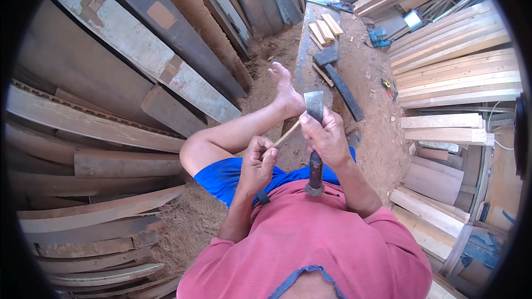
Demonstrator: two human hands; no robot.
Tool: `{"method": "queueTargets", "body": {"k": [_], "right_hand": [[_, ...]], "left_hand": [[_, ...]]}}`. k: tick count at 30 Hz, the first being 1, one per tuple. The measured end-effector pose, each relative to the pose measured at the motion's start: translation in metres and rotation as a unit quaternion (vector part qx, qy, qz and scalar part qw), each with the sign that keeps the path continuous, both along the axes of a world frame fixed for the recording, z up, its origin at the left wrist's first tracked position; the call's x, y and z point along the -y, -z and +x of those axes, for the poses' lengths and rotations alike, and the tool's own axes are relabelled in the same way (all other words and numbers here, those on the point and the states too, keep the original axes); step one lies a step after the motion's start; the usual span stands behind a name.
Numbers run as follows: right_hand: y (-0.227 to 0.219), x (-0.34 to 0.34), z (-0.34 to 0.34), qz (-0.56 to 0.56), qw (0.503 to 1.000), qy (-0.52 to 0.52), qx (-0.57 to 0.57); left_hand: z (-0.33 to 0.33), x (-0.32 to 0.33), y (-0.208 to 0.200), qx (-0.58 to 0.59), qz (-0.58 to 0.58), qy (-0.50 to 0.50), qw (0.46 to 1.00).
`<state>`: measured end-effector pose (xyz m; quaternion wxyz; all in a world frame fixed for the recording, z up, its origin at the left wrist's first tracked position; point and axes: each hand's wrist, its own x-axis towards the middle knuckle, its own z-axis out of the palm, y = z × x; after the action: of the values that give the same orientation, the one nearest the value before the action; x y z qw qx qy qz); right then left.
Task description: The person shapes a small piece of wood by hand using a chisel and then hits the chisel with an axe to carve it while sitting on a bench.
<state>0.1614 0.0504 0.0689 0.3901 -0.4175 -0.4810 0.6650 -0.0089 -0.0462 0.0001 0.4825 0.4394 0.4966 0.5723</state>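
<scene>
My right hand (327, 135) grips a broad chisel (314, 105) by its shaft, the flat steel blade pointing up and away and the dark wooden handle (315, 173) pointing back at my chest. My left hand (258, 159) pinches a thin pale wooden stick (287, 133), whose far end lies against the chisel's edge near my right thumb. I sit in a red shirt and blue shorts, left leg stretched out, bare foot (285, 89) resting beside a long grey beam (310, 50).
On the beam lie short pale wood blocks (324, 29), a dark square-headed tool (335, 72) and a handsaw (327, 3). Dark planks (138, 61) lean at left. Pale boards (454, 61) are stacked at right. Sawdust covers the ground; a blue power tool (378, 37) lies there.
</scene>
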Motion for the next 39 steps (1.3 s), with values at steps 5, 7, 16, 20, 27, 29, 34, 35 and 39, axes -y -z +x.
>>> {"method": "queueTargets", "body": {"k": [5,7,16,20,27,29,34,35,39], "right_hand": [[0.01,-0.002,0.006,0.014,0.999,-0.027,0.024],[0.015,-0.001,0.004,0.024,0.998,-0.028,0.042],[0.033,-0.008,0.004,0.038,0.996,-0.057,0.061],[0.02,0.0,-0.012,-0.124,0.984,0.037,-0.121],[0.008,0.034,-0.034,-0.309,0.908,-0.058,-0.277],[0.0,0.042,-0.038,-0.312,0.908,-0.091,-0.266],[-0.012,0.048,-0.029,-0.279,0.917,-0.092,-0.268],[-0.012,0.049,-0.027,-0.27,0.917,-0.08,-0.281],[-0.011,0.051,-0.024,-0.272,0.919,-0.076,-0.274]], "left_hand": [[-0.001,0.0,-0.004,-0.066,-0.024,-0.028,0.997],[-0.002,0.001,0.003,-0.079,-0.025,-0.024,0.996],[-0.004,-0.007,-0.001,0.086,-0.157,0.144,0.973],[-0.002,-0.015,-0.003,0.214,-0.187,0.128,0.95],[-0.003,-0.027,0.007,0.151,-0.127,0.053,0.979],[-0.006,-0.023,0.005,0.091,-0.096,0.039,0.99],[-0.003,0.001,-0.006,0.041,-0.067,0.026,0.997],[-0.002,0.004,-0.008,0.045,-0.069,0.035,0.996],[-0.001,0.006,-0.018,0.01,-0.053,0.027,0.998]]}}
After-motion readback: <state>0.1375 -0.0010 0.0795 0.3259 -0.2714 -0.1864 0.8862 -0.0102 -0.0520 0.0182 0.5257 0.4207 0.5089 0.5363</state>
